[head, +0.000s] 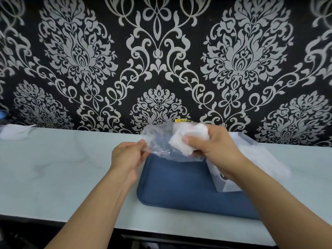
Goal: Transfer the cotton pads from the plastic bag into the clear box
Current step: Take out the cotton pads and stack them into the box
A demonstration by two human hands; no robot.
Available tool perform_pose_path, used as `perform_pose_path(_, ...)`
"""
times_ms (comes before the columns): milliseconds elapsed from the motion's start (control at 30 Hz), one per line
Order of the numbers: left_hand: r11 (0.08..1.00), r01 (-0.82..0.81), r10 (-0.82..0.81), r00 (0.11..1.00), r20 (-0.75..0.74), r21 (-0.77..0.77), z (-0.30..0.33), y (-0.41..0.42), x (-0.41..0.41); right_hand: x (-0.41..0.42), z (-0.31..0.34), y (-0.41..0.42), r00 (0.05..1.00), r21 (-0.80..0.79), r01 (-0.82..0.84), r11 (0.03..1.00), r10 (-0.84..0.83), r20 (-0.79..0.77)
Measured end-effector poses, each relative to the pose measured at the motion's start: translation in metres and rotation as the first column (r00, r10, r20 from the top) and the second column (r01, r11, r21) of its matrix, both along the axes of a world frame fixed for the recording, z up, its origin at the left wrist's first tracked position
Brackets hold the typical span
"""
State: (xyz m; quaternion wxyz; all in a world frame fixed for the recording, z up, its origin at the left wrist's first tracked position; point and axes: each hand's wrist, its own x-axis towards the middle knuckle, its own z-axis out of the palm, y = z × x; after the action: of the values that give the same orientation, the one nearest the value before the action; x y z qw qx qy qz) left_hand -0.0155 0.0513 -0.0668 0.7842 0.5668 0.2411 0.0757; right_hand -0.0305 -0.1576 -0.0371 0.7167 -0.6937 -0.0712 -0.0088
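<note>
A crumpled clear plastic bag (pixel 158 139) hangs in the air above the blue mat. My left hand (pixel 127 157) pinches its left edge. My right hand (pixel 213 146) grips a bunch of white cotton pads (pixel 183 142) at the bag's right side; whether they are still inside the film I cannot tell. The clear box (pixel 251 153) lies on the table to the right, partly hidden behind my right hand and forearm, with white pads showing inside it.
A blue mat (pixel 179 186) lies on the pale table (pixel 62 168) under my hands. A white cloth or paper (pixel 15 132) sits at the far left by the patterned wall. A yellow label (pixel 183 120) peeks above the bag.
</note>
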Motion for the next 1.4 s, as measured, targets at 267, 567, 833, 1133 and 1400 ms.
perform_pose_path(267,0.518,0.196,-0.072,0.98,-0.186,0.832,-0.004,-0.005,0.0,-0.01,0.005,-0.044,0.959,0.328,-0.011,0.945,0.103,-0.265)
perform_pose_path(567,0.8,0.479,-0.591,0.732,0.339,0.36,0.038,-0.085,-0.051,-0.023,0.0,-0.037,1.0,0.247,0.016,0.969,-0.021,0.016)
perform_pose_path(833,0.902,0.418,-0.432,0.867,0.25,0.109,0.03,-0.092,-0.034,-0.025,0.002,-0.062,0.989,0.175,0.143,0.974,-0.146,0.006)
perform_pose_path(1133,0.762,0.595,-0.644,0.737,0.204,0.257,0.026,-0.1,-0.039,-0.032,0.002,-0.069,0.999,-0.066,0.028,0.997,-0.029,-0.013)
perform_pose_path(1400,0.781,0.608,-0.624,0.746,0.231,0.145,0.027,-0.104,-0.039,-0.025,-0.006,-0.066,0.981,-0.121,0.168,0.978,-0.153,0.118)
